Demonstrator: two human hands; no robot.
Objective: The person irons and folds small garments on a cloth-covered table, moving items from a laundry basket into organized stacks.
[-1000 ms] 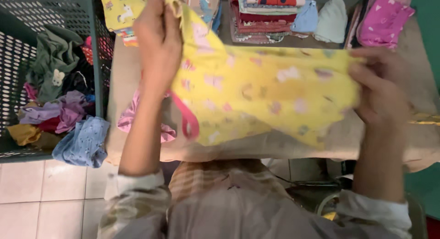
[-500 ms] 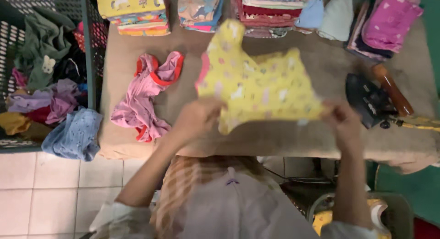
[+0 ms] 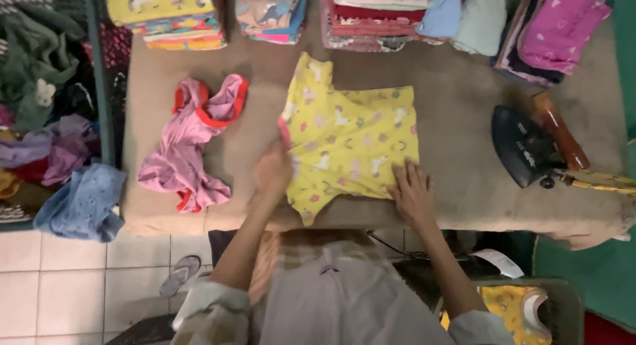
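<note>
Yellow shirt (image 3: 348, 143) under both hands

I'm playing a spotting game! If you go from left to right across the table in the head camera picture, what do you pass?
Pink shirt → left hand → yellow shirt → iron.

Two loose shirts (image 3: 349, 141), one iron (image 3: 530, 145)

Pale checked shirt, faint stripes perhaps, sleeves rolled above elbows, forearms bare, no rings visible
</note>
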